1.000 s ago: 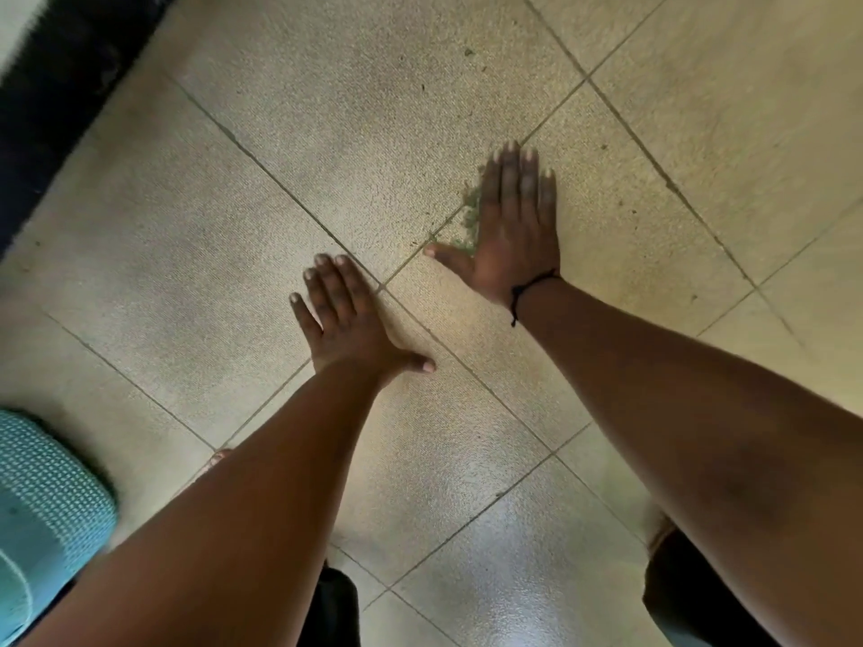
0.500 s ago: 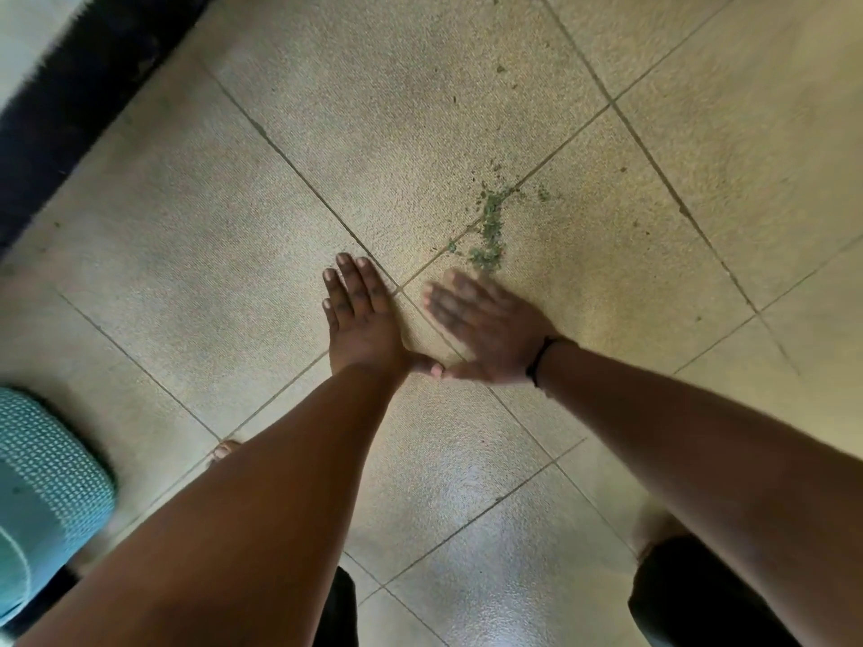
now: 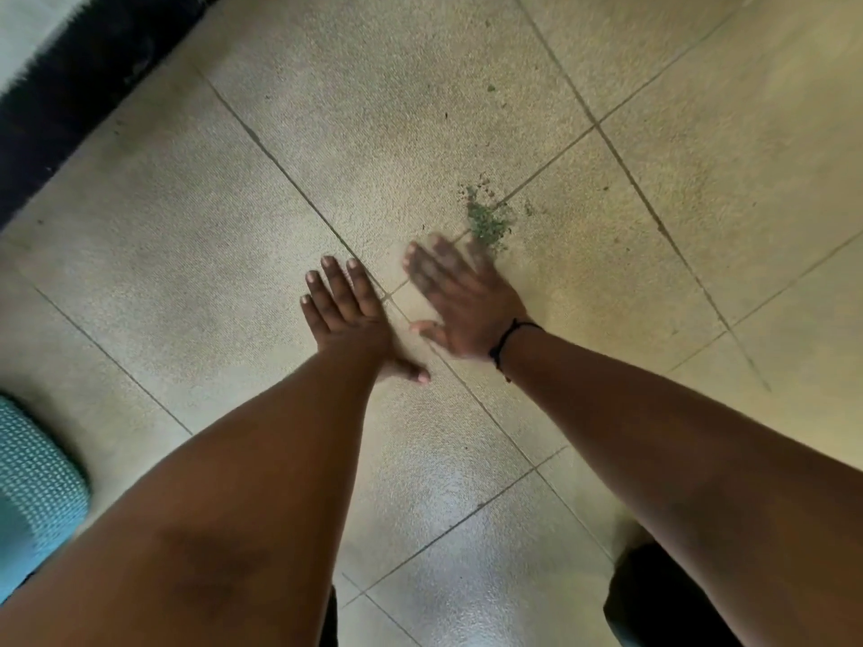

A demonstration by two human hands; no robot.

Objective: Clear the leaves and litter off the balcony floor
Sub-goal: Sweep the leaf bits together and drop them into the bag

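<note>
A small heap of green leaf crumbs [image 3: 488, 222] lies on a grout line of the beige tiled floor [image 3: 373, 133]. A few loose specks [image 3: 490, 88] sit farther up. My right hand [image 3: 460, 301], with a black cord on its wrist, is flat and blurred, its fingertips just below and left of the heap. My left hand [image 3: 348, 315] rests flat on the tile beside it, fingers together, thumb out to the right. Neither hand holds anything.
A dark strip [image 3: 79, 91] runs along the floor's upper left edge. A teal dotted cushion or basket [image 3: 32, 488] sits at the lower left. My dark-clothed knees [image 3: 654, 600] show at the bottom.
My right hand pulled back from the far tile toward me, uncovering the gathered crumbs, and now swings up toward the heap again. My left hand has stayed planted.
</note>
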